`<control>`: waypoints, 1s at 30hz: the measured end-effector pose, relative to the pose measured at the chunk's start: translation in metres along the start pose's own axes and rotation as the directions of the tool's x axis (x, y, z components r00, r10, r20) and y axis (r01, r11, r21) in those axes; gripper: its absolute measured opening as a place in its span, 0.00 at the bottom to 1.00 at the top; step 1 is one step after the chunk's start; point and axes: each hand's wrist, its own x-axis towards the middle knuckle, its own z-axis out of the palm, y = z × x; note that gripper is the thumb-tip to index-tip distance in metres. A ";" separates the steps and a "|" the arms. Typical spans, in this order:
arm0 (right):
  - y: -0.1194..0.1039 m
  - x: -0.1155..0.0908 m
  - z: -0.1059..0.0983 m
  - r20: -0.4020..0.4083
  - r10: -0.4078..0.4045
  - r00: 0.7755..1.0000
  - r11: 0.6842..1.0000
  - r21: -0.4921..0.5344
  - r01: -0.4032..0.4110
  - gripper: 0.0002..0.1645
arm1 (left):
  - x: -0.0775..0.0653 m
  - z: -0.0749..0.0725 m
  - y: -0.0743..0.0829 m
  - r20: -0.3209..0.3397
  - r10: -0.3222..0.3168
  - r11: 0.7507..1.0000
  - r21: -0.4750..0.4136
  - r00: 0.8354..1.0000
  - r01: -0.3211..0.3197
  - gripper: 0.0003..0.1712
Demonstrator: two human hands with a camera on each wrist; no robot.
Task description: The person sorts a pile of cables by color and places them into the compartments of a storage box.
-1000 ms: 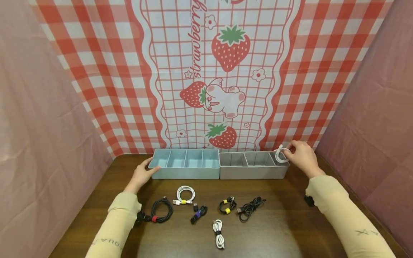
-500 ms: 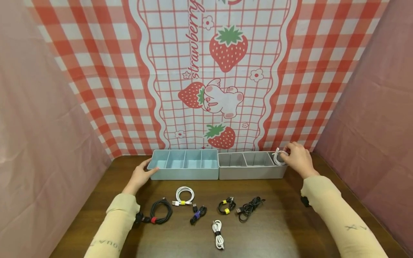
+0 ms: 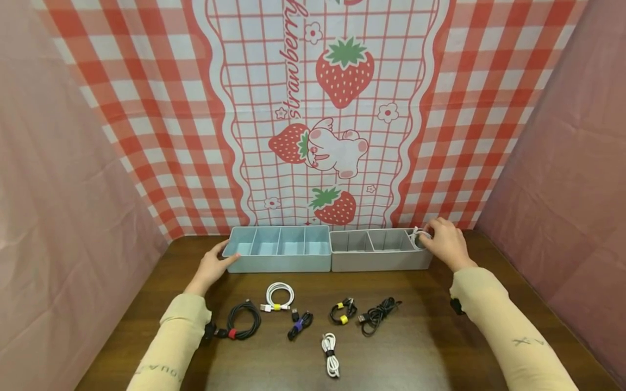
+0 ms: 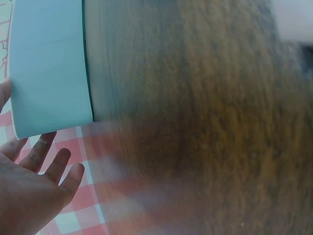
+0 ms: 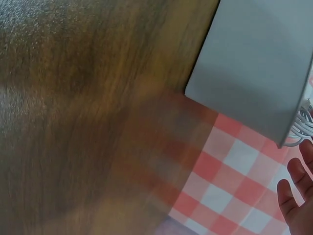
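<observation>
White cable, coiled, sat at the rightmost compartment of the grey tray, pinched in the fingers of the right hand, which hid part of it. A divider rose just left of the coil, and the tray's front wall stood between it and the wearer. The left hand rested relaxed on the left end of the blue tray, thumb at the front, two outer fingers free of the end wall. Both trays stood end to end before a checked strawberry cloth. Nearer on the table lay a red-tied black cable, a yellow-tied white ring, a purple-tied black bundle, a yellow-tied short black cable, a tangled black cable and, nearest the wearer, a black-tied white bundle.
</observation>
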 end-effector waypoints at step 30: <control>-0.003 0.002 0.011 0.176 0.099 0.979 0.994 0.033 -0.107 0.11 | 0.002 0.000 0.000 -0.011 -0.003 1.000 -0.013 1.000 0.003 0.40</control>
